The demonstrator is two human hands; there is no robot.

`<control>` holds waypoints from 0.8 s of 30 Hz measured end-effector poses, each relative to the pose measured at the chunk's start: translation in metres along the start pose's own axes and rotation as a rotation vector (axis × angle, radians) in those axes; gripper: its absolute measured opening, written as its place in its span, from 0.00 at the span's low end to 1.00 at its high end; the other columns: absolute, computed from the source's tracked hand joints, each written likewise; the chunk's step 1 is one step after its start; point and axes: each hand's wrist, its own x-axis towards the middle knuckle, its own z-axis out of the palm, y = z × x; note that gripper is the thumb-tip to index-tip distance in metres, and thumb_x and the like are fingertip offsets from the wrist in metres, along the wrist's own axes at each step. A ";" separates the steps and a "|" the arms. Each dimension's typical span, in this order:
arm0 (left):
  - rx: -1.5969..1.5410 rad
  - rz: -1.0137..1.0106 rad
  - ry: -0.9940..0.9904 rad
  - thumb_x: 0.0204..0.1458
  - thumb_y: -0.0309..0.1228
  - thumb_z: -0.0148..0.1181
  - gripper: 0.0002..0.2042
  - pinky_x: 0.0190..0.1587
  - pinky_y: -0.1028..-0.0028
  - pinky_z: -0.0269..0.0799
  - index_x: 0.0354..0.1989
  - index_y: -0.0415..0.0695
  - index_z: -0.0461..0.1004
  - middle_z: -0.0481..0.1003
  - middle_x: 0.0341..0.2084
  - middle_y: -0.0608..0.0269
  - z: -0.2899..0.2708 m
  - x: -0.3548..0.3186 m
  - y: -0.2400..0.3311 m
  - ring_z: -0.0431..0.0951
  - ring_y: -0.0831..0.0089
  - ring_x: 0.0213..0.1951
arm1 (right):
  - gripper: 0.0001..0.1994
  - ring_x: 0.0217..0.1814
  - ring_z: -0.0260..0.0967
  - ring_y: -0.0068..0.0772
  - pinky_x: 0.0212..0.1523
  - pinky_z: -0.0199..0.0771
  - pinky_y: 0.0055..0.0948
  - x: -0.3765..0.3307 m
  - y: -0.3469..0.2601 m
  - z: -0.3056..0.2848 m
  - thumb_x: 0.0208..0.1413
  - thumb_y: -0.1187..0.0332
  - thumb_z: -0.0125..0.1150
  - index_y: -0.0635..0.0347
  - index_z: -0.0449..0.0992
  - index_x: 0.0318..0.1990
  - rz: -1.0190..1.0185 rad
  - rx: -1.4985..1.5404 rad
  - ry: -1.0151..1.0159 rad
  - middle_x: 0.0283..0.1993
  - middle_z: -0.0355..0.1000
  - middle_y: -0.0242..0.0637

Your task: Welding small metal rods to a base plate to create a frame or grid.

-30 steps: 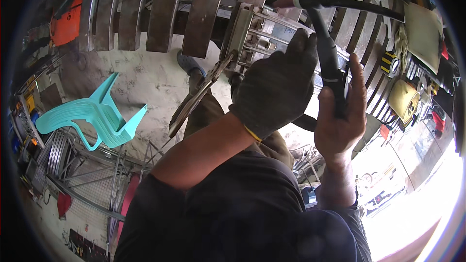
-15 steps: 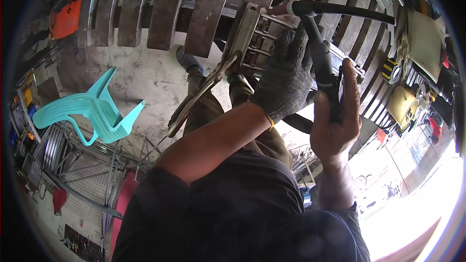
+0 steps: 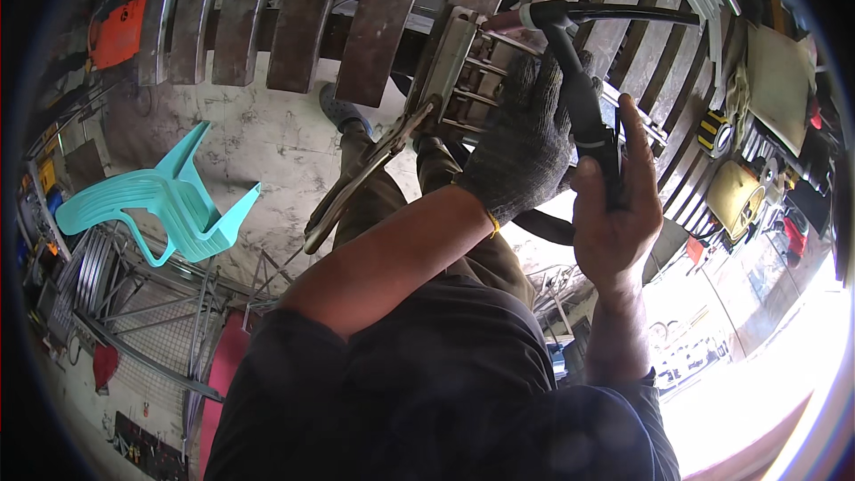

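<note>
The right hand (image 3: 616, 224) gripped the welding torch (image 3: 586, 111); whether the gloved left hand (image 3: 524, 150) held the metal frame (image 3: 451, 58), I could not tell. If loose, the frame could shift.

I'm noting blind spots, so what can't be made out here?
In the head view:
Silver metal ladder-shaped frame: middle hidden by the dark-grey knit-gloved left hand.
Black tubular torch: lower end hidden by the bare right hand.
Dark rectangular board: items on it too small.
</note>
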 end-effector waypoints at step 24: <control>0.077 0.040 -0.033 0.55 0.47 0.65 0.36 0.73 0.39 0.51 0.62 0.27 0.69 0.52 0.71 0.26 -0.001 0.000 0.001 0.52 0.25 0.71 | 0.30 0.42 0.81 0.23 0.41 0.81 0.26 0.006 -0.004 -0.001 0.63 0.76 0.61 0.60 0.65 0.73 0.021 0.004 -0.023 0.58 0.79 0.49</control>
